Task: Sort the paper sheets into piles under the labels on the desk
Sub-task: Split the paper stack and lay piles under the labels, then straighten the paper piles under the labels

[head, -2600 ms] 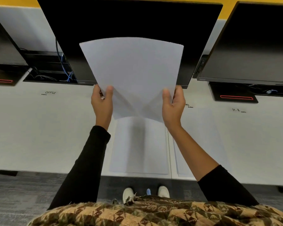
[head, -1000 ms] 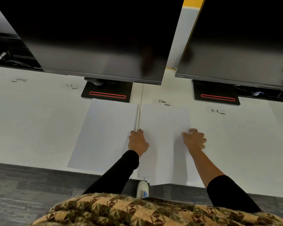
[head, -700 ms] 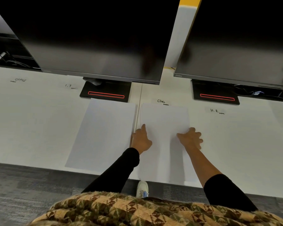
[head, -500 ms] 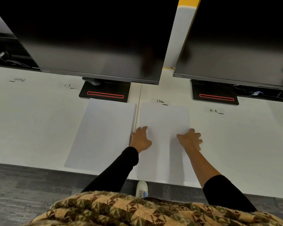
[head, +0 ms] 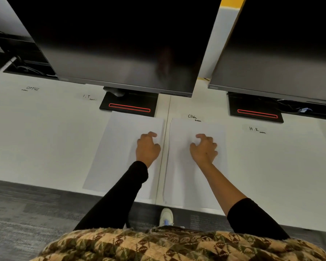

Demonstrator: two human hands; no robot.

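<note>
Hands are hovering half-curled and empty, left hand (head: 147,147) over the source stack (head: 124,157), right hand (head: 203,147) over the Clinic pile (head: 196,166); pinching only the stack's top sheet is helping keep the piles tidy.

One camera sits on the person's head. It looks forward and down, close above the white desk (head: 45,140), from the near edge toward two screens (head: 120,44).

1. Blocked across the upper frame by two monitors (head: 120,44), (head: 282,46) overhanging the desk (head: 36,138).
2. Blocked mid-frame by two stand bases (head: 129,106), (head: 255,113).
3. Open desk at left and right of frame, beside both paper piles (head: 119,147), (head: 181,166).
</note>
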